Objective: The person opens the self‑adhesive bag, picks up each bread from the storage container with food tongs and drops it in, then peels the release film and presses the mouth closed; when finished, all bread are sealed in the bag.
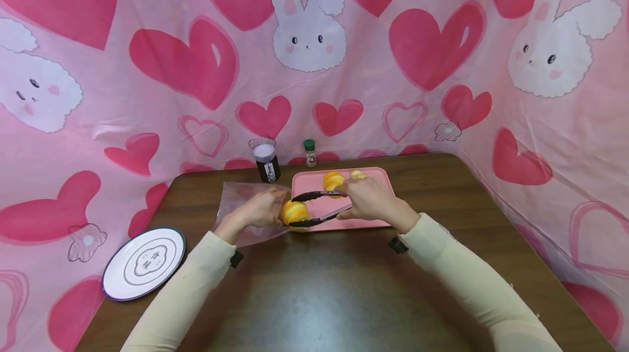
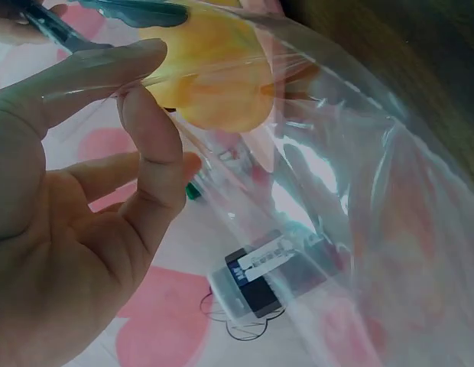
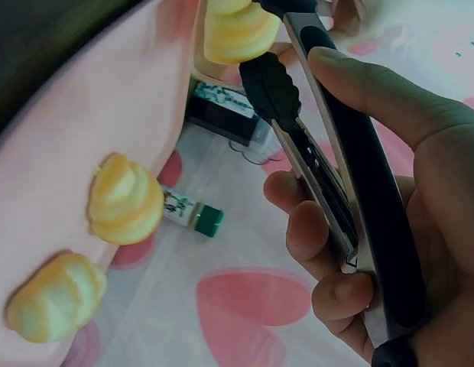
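My left hand [image 1: 259, 209] pinches the edge of a clear plastic bag [image 2: 359, 176] between thumb and index finger. In my right hand [image 1: 369, 198] is a pair of tongs [image 3: 374, 199] with black handles and black scalloped tips. Those tips stand on either side of a yellow, swirl-topped bread roll [image 1: 295, 212], right at the bag's mouth by my left fingers. The roll partly shows through the film in the left wrist view. Two more rolls, one round [image 1: 333, 180] and one paler [image 1: 358, 174], lie on a pink tray [image 1: 316, 224] beneath my right hand.
Behind the bag stands a dark jar with a pale lid [image 1: 267, 162]. A small green-capped shaker [image 1: 310, 153] is behind the tray. A white plate with a dark rim [image 1: 123, 270] lies at the left table edge. Pink patterned cloth [image 1: 304, 84] hangs behind the brown table [image 1: 304, 297].
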A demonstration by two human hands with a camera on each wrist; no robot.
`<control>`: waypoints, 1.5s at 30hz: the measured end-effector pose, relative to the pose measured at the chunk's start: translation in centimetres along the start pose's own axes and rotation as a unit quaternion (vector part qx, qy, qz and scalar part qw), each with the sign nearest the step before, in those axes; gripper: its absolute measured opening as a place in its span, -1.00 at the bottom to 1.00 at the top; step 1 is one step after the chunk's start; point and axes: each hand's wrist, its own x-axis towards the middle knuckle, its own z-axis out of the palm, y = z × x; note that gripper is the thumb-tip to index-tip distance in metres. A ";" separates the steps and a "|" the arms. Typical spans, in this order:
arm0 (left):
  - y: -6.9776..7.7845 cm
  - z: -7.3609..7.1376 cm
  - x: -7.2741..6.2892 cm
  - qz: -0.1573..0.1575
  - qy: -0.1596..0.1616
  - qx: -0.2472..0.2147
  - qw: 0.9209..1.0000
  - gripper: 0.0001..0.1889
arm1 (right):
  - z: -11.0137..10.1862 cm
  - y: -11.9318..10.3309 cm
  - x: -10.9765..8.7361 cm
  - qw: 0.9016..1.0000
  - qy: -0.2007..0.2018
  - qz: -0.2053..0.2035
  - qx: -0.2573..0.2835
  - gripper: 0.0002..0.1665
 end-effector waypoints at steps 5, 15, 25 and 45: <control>0.0 0.2 -0.1 -0.004 0.004 0.000 1.000 -0.24 | 0.7 0.1 -0.7 1.000 0.006 0.010 0.014 -0.37; 0.0 0.5 0.0 0.010 0.011 0.024 1.000 -0.24 | 1.7 -0.8 -1.7 0.998 -0.013 0.036 0.051 -0.34; 0.1 0.5 -0.2 -0.035 -0.027 0.002 0.999 -0.19 | 2.9 -1.8 -1.9 0.997 -0.004 0.060 0.046 -0.47; 0.3 0.2 -0.3 0.032 0.016 0.038 0.999 -0.20 | 1.1 -1.4 -1.9 0.993 0.086 -0.017 -0.073 -0.44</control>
